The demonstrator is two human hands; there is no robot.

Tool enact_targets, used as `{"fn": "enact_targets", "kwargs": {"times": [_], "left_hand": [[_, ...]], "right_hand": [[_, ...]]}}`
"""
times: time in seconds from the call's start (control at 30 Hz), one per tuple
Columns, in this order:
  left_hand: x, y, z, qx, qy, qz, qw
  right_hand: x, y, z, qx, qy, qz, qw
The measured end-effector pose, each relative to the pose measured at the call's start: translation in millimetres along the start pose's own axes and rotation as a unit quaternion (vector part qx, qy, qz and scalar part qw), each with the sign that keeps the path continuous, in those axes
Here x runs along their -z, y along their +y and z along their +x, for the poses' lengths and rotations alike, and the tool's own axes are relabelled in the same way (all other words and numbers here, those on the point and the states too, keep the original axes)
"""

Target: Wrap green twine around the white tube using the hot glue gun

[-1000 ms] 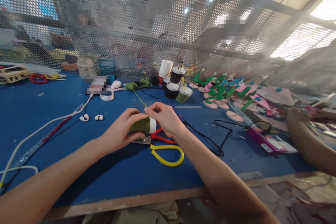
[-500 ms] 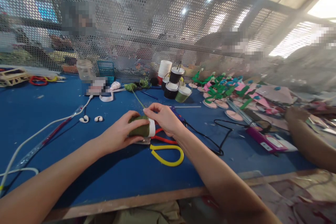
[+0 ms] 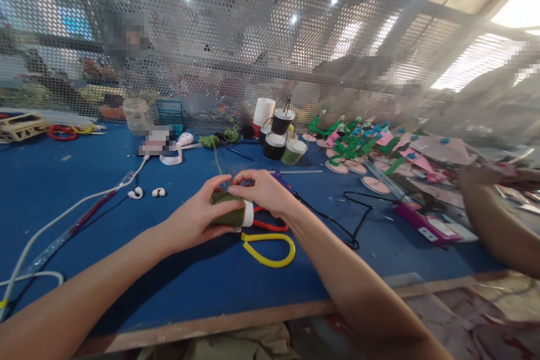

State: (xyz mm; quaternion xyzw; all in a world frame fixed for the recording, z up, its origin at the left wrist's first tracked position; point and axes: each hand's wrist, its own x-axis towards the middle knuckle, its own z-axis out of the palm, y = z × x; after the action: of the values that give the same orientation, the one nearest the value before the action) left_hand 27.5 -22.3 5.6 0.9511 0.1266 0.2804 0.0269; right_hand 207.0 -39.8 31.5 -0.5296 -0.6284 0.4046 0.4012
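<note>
Olive-green round its side and white at the end, a small cup (image 3: 231,212) is held sideways, just above the table (image 3: 202,287), white end to the right. The left hand (image 3: 200,209) is clamped on the cup, thumb and fingers curled round it. The right hand (image 3: 264,194) bends over the top of the cup, thumb and fingers brought close together at its green surface; whether they pinch anything cannot be told. A green yarn strand (image 3: 217,158) runs from beside the fingers to a green yarn ball (image 3: 210,141) beyond the cup. Just right of the cup and nearer the person lies a yellow loop (image 3: 274,264), with a red loop (image 3: 272,226) above it, partly hidden. Beyond the cup and to its right stand black pails (image 3: 274,147), a green pail (image 3: 294,152) and stacked white cups (image 3: 264,110). Two white earbuds (image 3: 135,193) lie left of the cup. Far to its right is a co-worker's arm (image 3: 491,219).
</note>
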Motion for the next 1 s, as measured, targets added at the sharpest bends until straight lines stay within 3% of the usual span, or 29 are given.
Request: {"fn": "enact_targets", "kwargs": {"times": [0.17, 0.37, 0.5, 0.6, 0.73, 0.83, 0.9, 1.0], "left_hand": [[0.5, -1.7, 0.9, -0.019, -0.026, -0.006, 0.999], [0.6, -5.7, -0.2, -0.016, -0.013, 0.008, 1.0], [1.5, -5.1, 0.2, -0.023, -0.013, 0.024, 0.999], [1.8, -4.7, -0.2, -0.021, -0.009, 0.034, 0.999], [1.7, -5.5, -1.0, -0.013, -0.006, 0.044, 0.999], [1.7, -6.6, -1.2, -0.015, -0.003, 0.048, 0.999], [1.5, -7.7, -1.4, -0.016, 0.002, 0.047, 0.999], [0.4, -9.4, -2.2, -0.013, 0.011, 0.041, 0.999]], "right_hand": [[-0.5, 0.6, -0.7, -0.017, -0.002, -0.022, 1.0], [-1.0, -0.8, -1.3, -0.053, -0.003, -0.044, 0.998], [4.1, -3.4, -2.0, -0.028, -0.012, -0.056, 0.998], [16.7, -5.2, 0.4, -0.015, 0.023, -0.114, 0.993], [46.7, -0.8, 7.8, -0.026, 0.124, -0.234, 0.964], [70.2, 12.9, 10.9, -0.064, 0.169, -0.368, 0.912], [80.2, 26.0, 10.1, -0.099, 0.154, -0.416, 0.89], [83.2, 46.1, 7.7, -0.124, 0.113, -0.426, 0.889]]}}
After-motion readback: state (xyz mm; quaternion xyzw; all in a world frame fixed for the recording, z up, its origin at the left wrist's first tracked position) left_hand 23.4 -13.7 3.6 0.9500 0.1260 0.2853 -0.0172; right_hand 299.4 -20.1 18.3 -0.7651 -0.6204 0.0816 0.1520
